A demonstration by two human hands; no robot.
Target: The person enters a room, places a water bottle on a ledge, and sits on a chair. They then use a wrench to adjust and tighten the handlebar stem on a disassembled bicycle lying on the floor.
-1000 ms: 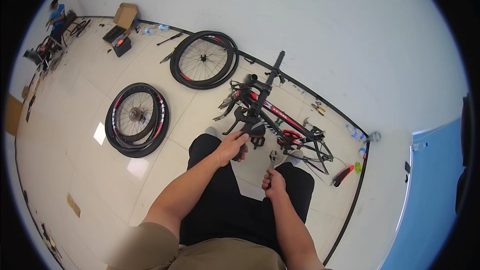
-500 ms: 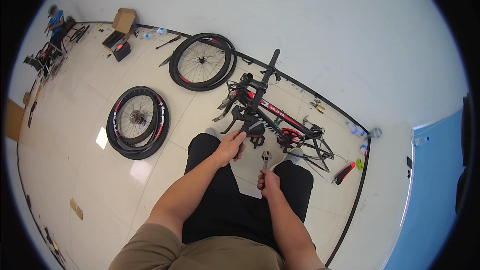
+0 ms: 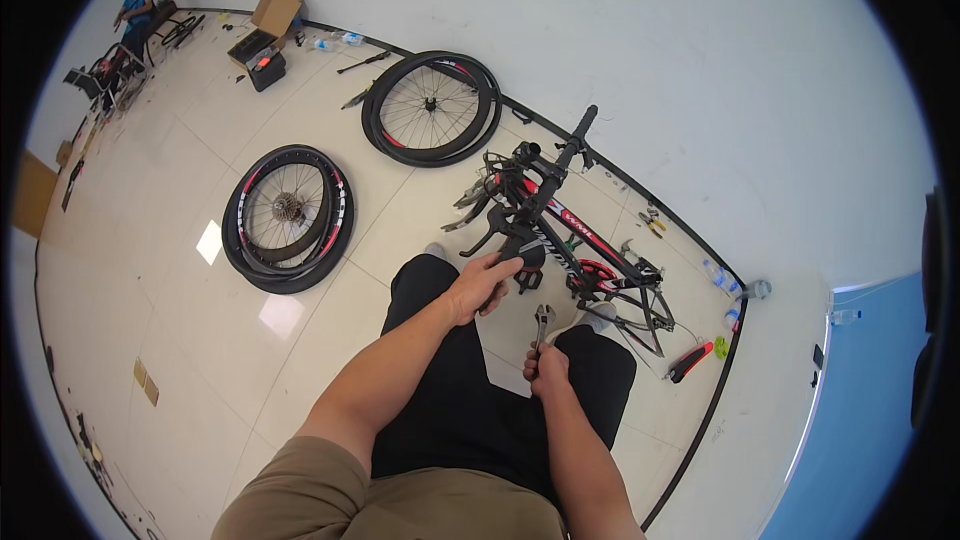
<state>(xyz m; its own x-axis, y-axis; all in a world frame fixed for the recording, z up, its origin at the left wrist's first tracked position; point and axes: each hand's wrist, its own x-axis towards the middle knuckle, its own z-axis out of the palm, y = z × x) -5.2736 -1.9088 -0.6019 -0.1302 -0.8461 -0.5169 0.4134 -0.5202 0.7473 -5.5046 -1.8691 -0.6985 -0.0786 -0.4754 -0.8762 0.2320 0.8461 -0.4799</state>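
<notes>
The fingers of my left hand (image 3: 485, 285) are closed around the near end of a black bicycle handlebar (image 3: 552, 190), just below a brake lever (image 3: 488, 233). Black and red, the bicycle frame (image 3: 585, 232) lies on the floor beyond my knees without its wheels, its red chainring (image 3: 598, 273) showing. In my right hand (image 3: 547, 368), an adjustable wrench (image 3: 543, 320) points jaw up, apart from the frame. A pedal (image 3: 529, 281) sits between the hands, beyond the wrench.
Wheels with tyres lie at the left (image 3: 290, 218) and at the wall (image 3: 432, 105). Pliers (image 3: 653, 222), bottles (image 3: 720, 278) and a red-black tool (image 3: 690, 362) lie along the right skirting. Far left are an open cardboard box (image 3: 278, 8), a toolbox (image 3: 265, 68) and another person (image 3: 135, 10).
The view has turned slightly, so the wheels and bicycle appear farther right. Both hands keep their holds on the handlebar and wrench.
</notes>
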